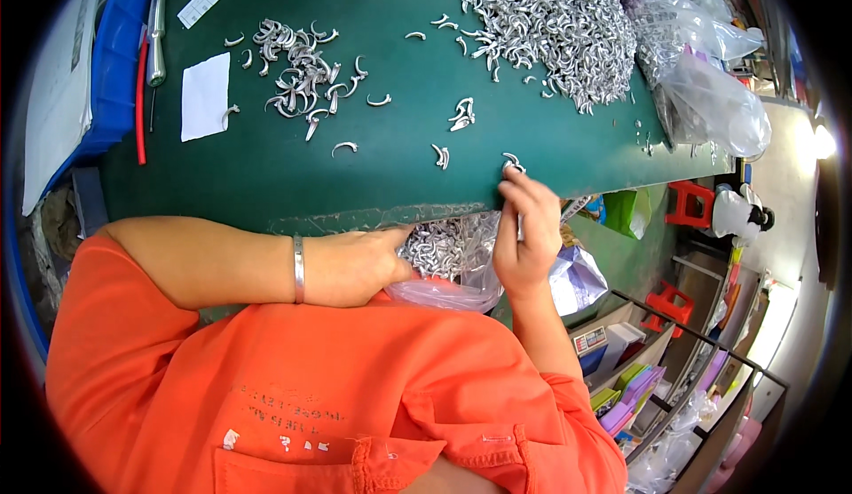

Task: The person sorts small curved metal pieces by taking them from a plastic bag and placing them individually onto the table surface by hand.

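head-worn fisheye, looking down, close over green table

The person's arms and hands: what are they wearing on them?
Both forearms are bare. The left hand has a plain silver bangle at the wrist; the right hand wears nothing visible. An orange short-sleeved shirt with a buttoned chest pocket covers the upper arms.

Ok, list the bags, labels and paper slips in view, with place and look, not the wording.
Clear plastic bag: at table edge, part-filled with metal hooks, between both hands.
Clear bags: table's right end, crumpled.
White paper sheet: left, rectangular.
Small white label: upper left.
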The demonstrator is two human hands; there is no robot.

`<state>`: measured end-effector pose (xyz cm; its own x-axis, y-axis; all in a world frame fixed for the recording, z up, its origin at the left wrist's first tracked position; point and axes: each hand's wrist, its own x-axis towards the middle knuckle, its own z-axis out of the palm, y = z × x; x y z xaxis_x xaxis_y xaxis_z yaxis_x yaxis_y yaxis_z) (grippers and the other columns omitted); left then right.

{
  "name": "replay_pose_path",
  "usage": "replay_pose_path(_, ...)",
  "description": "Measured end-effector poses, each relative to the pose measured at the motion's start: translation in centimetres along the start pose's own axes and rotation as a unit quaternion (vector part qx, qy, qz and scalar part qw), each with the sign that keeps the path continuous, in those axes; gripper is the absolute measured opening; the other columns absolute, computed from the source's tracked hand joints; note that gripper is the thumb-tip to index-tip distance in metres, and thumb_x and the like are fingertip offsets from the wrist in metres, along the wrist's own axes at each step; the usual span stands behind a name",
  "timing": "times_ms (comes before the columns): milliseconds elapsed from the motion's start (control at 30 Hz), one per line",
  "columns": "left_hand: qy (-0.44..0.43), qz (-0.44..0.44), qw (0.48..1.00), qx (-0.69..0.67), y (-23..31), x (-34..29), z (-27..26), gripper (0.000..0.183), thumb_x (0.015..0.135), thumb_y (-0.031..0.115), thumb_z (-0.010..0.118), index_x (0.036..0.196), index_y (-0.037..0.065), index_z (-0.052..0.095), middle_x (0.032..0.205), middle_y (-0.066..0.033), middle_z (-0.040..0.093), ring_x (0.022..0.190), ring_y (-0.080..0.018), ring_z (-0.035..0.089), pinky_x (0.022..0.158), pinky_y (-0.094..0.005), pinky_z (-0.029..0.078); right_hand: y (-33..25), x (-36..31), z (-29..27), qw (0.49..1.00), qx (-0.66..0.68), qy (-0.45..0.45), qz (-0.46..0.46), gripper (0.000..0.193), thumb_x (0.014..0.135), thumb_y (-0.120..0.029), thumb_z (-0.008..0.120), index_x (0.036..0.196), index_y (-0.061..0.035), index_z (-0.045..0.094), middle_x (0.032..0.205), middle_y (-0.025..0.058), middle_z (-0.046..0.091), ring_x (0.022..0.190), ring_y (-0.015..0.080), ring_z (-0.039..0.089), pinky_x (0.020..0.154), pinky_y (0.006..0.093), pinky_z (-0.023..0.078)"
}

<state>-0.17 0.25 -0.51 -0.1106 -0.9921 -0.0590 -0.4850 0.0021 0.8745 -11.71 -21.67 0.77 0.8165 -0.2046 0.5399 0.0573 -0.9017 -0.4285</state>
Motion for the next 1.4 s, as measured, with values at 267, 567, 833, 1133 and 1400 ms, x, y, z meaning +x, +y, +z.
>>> replay_pose_path(267,-0.013,-0.023,0.999,-0.023,-0.1,0.1,0.1,0.021,0.076,0.003,0.064,0.096,0.003,0.068,0.142,-0.0423,0.026,0.121,-0.0525,0.047,0.096,-0.0431,0.048,0.4,-0.2,-0.7,0.990,0.109,-0.077,-0.055,0.036,0.068,0.015,0.053,0.099,0.0033,0.067,0.104,0.0155,0.069,0.098,0.0328,0.064,0.088,0.0379,0.048)
replay_pose_path(567,-0.038,-0.039,0.999,-0.001,0.4,0.4,-0.4,0.025,0.076,0.003,0.063,0.101,0.003,0.068,0.139,-0.0422,0.029,0.118,-0.0520,0.049,0.097,-0.0452,0.047,-0.3,1.2,-1.3,0.959,0.176,-0.204,-0.084,0.045,0.067,0.012,0.052,0.109,0.0013,0.066,0.114,0.0168,0.066,0.105,0.0341,0.062,0.094,0.0414,0.047)
replay_pose_path(833,-0.027,-0.036,0.999,0.009,0.6,0.2,-0.4,0.030,0.080,0.008,0.060,0.109,0.005,0.068,0.135,-0.0400,0.035,0.114,-0.0504,0.052,0.100,-0.0471,0.043,-1.0,4.4,2.5,0.977,0.109,-0.133,-0.125,0.030,0.073,0.008,0.064,0.101,-0.0015,0.066,0.105,0.0135,0.066,0.091,0.0310,0.062,0.079,0.0378,0.051)
replay_pose_path(1133,-0.064,-0.053,0.996,0.008,0.5,0.3,-0.3,0.030,0.081,0.008,0.059,0.110,0.006,0.067,0.134,-0.0355,0.037,0.115,-0.0473,0.051,0.100,-0.0451,0.044,-1.8,6.3,-0.1,0.943,0.204,-0.242,-0.104,0.020,0.073,0.000,0.073,0.093,-0.0022,0.070,0.094,0.0100,0.063,0.085,0.0282,0.060,0.076,0.0375,0.049)
replay_pose_path(1400,-0.039,-0.027,0.999,0.014,0.8,0.1,-0.5,0.030,0.083,0.007,0.057,0.111,0.004,0.066,0.134,-0.0411,0.037,0.108,-0.0505,0.055,0.095,-0.0466,0.048,-0.3,8.3,1.7,0.976,0.088,-0.175,-0.098,0.027,0.074,0.009,0.059,0.097,0.0000,0.068,0.102,0.0138,0.063,0.095,0.0327,0.058,0.083,0.0383,0.048)
